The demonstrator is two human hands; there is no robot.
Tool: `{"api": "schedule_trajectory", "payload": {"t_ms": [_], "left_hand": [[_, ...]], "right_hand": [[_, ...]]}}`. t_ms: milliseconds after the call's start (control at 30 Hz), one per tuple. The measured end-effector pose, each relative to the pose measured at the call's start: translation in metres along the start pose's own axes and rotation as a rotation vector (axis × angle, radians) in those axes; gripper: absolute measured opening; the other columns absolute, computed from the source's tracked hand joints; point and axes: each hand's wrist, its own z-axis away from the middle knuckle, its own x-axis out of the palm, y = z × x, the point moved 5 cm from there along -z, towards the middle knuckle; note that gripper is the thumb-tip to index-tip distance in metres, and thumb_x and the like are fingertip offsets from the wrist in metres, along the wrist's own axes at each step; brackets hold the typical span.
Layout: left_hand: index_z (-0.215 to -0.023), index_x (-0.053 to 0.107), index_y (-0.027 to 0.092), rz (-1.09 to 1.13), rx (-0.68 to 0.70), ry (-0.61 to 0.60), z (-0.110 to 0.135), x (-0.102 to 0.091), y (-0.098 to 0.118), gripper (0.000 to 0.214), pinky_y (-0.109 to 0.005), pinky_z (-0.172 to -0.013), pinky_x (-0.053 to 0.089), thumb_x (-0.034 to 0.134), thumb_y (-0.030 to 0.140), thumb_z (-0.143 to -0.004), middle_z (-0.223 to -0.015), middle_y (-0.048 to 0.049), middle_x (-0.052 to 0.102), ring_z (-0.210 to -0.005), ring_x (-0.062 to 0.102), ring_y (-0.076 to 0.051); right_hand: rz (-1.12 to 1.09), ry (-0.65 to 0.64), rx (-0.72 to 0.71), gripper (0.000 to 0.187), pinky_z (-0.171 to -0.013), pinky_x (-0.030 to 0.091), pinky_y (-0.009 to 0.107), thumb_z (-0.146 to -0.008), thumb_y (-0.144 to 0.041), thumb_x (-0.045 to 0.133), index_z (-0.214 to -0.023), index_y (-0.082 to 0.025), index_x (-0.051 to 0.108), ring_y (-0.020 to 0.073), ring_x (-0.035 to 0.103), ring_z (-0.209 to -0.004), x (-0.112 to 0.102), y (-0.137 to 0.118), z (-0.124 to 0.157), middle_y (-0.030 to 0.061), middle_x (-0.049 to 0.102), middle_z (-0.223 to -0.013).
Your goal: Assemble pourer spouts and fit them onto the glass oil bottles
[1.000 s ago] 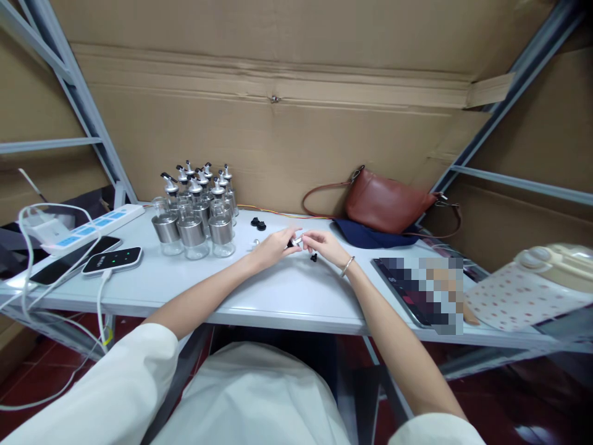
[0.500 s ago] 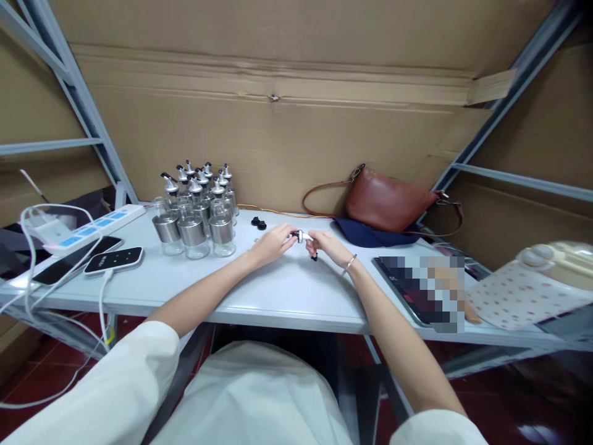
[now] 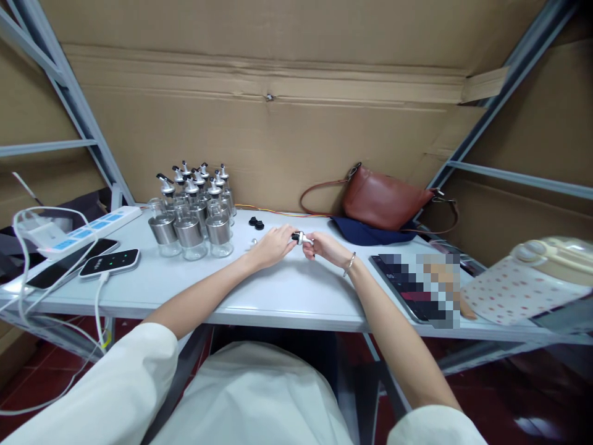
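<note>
Between my fingertips, over the middle of the white table (image 3: 296, 296), is a silver and black pour spout (image 3: 302, 237). My left hand (image 3: 277, 245) pinches its black end from the left. From the right, the curled fingers of my right hand (image 3: 328, 248) grip its silver end and hide part of it. Left of my hands stand several glass bottles with steel bands, some fitted with similar spouts; the front glass bottle (image 3: 189, 233) has an open neck. Small black caps (image 3: 256, 223) lie behind my left hand, and a tiny pale piece (image 3: 254, 242) sits beside it.
A power strip (image 3: 95, 230), a phone on a cable (image 3: 110, 262) and white cords occupy the left end. A brown handbag (image 3: 386, 199) rests on dark blue cloth (image 3: 365, 233) at the back right. A tablet (image 3: 399, 287) and a spotted bag (image 3: 504, 287) lie to the right.
The black piece that hung below my right hand no longer shows there. My right fingers have curled in around the spout's silver end. The whole view has shifted slightly.
</note>
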Motion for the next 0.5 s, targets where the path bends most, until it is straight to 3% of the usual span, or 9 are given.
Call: {"api": "schedule_trajectory", "payload": {"t_ms": [267,500], "left_hand": [[-0.090,0.053,0.012,-0.164,-0.038,-0.002,-0.009,-0.010,-0.001,0.021,-0.037,-0.075,0.032,0.035,0.023,-0.091,-0.086,-0.0110,0.062,-0.080,0.058,-0.023],[-0.078,0.051,0.016,0.026,-0.200,0.030,-0.015,-0.023,-0.012,0.025,-0.035,-0.077,0.030,0.032,0.024,-0.092,-0.078,-0.0068,0.062,-0.075,0.055,-0.020]], "right_hand": [[0.057,-0.019,-0.052,0.042,-0.045,0.021,0.024,-0.073,-0.057,0.058,-0.061,-0.021,0.039,0.0074,0.025,-0.047,0.012,-0.007,0.000,-0.0065,0.029,-0.057],[0.203,0.071,-0.214,0.046,-0.056,0.032,0.028,-0.078,-0.063,0.049,-0.063,-0.021,0.043,0.0111,0.036,-0.053,0.013,-0.015,-0.005,-0.0041,0.037,-0.057]]}}
